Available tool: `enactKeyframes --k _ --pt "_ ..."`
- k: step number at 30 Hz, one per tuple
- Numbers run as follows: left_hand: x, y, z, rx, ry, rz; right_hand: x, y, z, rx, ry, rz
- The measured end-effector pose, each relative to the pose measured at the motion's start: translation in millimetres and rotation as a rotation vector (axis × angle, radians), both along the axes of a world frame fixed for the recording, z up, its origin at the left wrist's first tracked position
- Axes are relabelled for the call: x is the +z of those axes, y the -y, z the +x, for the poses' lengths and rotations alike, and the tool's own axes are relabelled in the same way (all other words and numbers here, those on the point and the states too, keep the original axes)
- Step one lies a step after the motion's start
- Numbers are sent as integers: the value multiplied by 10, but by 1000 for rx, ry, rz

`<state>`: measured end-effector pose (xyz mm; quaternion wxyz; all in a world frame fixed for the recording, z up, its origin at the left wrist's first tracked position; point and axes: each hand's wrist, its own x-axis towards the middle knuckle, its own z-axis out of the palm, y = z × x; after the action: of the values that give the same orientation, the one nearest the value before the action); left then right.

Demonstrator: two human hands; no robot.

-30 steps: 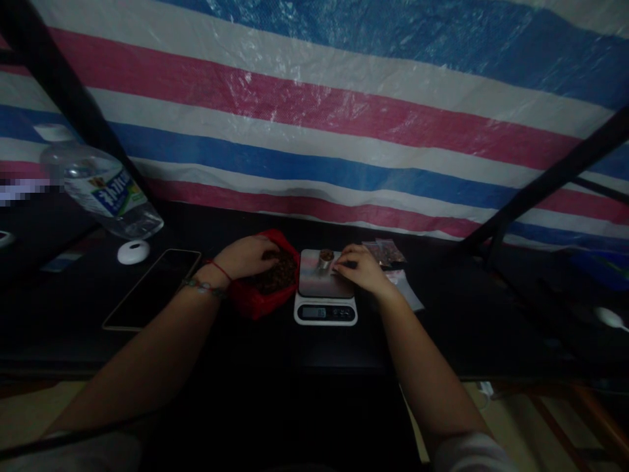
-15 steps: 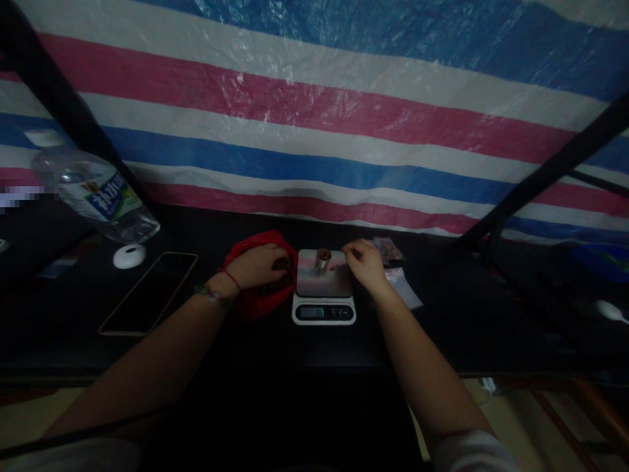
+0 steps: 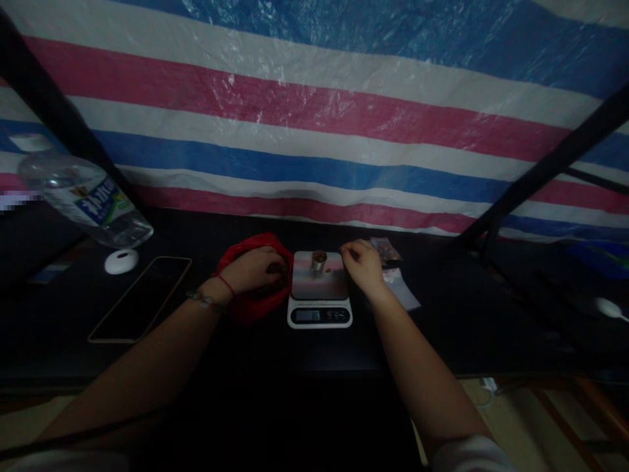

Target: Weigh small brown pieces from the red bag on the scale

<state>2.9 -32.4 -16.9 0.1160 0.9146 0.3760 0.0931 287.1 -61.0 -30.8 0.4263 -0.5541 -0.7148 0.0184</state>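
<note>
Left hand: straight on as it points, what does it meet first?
Left hand likely meets the brown bits first, then the red bag's right side, with the scale beyond; finger depth is unclear.

The red bag [image 3: 253,308] lies open on its base, soft and creased, its rim spread around the left fingers [image 3: 276,259]. Dark brown pieces [image 3: 276,278] fill it, small and loosely heaped, partly hidden under those fingers; their exact shape is too dim to tell. The white scale [image 3: 319,322] sits flat between the left fingers and the right fingers [image 3: 350,250], its shiny square plate reaching close to the right fingertips, its display lit with figures too blurred to read surely. On the plate, left of the right fingertips, a small metallic cup [image 3: 318,265] stands upright, brown bits in its mouth. One loose piece [image 3: 329,270] lies beside it, nearer those fingertips.
</note>
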Motion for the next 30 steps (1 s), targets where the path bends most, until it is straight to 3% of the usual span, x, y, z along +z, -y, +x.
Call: enactKeyframes --k 8,12,16,22,30 --pt "-7 -59 -35 37 -29 26 -11 -6 -2 -17 -1 4" --pt "33 -27 -3 46 75 131 -13 -7 -14 -11 7 3" --pt "80 139 215 -49 176 193 -5 -6 -21 4 8 0" --pt "18 283 497 -255 124 108 -1 -3 -16 -10 -6 -8" --pt "3 291 488 -248 175 92 -7 -5 -22 1 6 -27"
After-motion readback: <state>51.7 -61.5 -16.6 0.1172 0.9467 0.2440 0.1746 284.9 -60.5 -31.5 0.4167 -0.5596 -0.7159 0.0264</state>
